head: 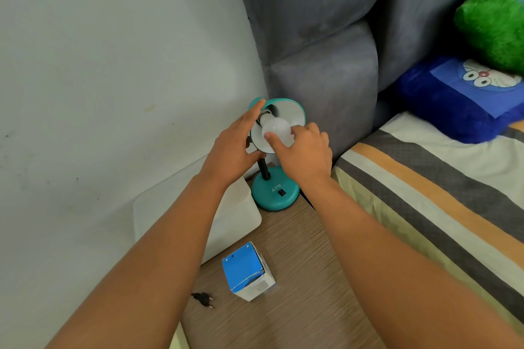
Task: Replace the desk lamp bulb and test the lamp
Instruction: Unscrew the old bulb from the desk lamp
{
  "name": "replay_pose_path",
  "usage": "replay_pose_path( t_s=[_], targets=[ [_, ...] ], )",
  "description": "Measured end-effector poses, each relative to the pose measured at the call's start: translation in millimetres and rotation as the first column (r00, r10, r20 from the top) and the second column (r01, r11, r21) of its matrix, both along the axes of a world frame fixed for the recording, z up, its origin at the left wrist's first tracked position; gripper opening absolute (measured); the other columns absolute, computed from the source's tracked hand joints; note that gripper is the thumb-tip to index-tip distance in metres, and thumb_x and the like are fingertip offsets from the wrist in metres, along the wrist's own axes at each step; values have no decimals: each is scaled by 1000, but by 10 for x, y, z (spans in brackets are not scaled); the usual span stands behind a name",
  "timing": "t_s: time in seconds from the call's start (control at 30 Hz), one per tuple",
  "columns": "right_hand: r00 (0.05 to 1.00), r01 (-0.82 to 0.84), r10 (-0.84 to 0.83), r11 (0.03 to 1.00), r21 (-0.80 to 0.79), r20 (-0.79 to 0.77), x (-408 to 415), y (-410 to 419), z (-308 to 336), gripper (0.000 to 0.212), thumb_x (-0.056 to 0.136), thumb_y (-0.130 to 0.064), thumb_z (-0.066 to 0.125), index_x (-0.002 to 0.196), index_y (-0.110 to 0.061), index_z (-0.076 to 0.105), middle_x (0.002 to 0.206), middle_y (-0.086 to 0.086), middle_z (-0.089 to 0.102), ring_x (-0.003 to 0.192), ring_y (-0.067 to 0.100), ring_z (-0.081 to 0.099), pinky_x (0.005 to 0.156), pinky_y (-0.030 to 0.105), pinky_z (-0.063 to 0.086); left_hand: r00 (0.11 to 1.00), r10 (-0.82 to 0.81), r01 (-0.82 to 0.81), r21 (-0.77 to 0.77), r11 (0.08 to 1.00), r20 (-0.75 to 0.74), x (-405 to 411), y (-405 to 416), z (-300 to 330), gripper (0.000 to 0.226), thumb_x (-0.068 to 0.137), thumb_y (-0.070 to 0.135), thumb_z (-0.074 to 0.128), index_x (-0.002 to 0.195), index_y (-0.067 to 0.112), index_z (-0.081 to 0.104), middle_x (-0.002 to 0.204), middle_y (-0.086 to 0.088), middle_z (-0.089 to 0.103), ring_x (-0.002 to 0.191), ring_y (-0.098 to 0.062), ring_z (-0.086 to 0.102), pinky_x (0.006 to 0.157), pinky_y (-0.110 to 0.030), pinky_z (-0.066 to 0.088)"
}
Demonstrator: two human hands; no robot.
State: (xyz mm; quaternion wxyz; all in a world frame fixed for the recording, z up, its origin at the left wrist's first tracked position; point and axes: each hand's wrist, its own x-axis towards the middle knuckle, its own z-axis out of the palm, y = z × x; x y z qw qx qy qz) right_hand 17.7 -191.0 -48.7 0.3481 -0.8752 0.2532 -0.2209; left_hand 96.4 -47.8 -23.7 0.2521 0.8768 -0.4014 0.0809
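Observation:
A teal desk lamp stands at the back of the wooden bedside table, its round base (275, 192) bearing a black switch. Its shade (286, 110) is tilted up toward me, white inside. A white bulb (279, 129) sits in the socket inside the shade. My right hand (303, 150) grips the bulb with thumb and fingers curled round it. My left hand (235, 147) holds the shade's left rim, fingers along the outside and thumb under the lower edge. The lamp's black plug (202, 299) lies loose on the table near the front left.
A blue-and-white bulb box (246, 272) lies open on the table (297, 263). A white plastic container (226, 221) stands left of the lamp against the wall. A grey padded headboard rises behind; a striped bed with cushions lies to the right.

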Motion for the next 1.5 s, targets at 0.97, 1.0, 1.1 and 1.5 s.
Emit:
replay_pose_path(
  t_s=[0.97,1.0,1.1,1.5],
  targets=[
    [997,-68,67,997,20,36,-6,-34,-22,62,85,-65,54,121,-14,60,113,6,55,106,24,48,72,35,42,999,6,-6,-2,1000,-32,-38,-34,15,89,88,37,74,155,42,16,152,8,45,128,-16,53,100,-38,52],
    [996,-62,62,998,-2,59,-5,-37,0,59,82,-60,61,122,-17,58,115,5,53,106,23,47,73,35,44,999,6,-6,0,1000,-34,-39,-34,17,89,88,37,74,156,42,15,152,8,45,129,-16,53,100,-37,52],
    [989,-73,81,995,-73,122,-8,-36,45,58,76,-45,75,126,-25,53,120,2,48,108,24,45,83,40,48,999,2,-2,9,1000,-35,-45,-35,3,90,88,38,73,156,41,14,154,8,42,130,-16,52,100,-38,52],
    [995,23,-22,1000,-9,99,-37,-2,-27,60,72,-53,74,121,-25,54,115,2,49,104,24,45,81,39,45,998,7,-7,4,1000,-60,-85,-64,14,87,90,40,71,155,43,14,155,6,41,134,-18,49,104,-43,49]
  ],
)
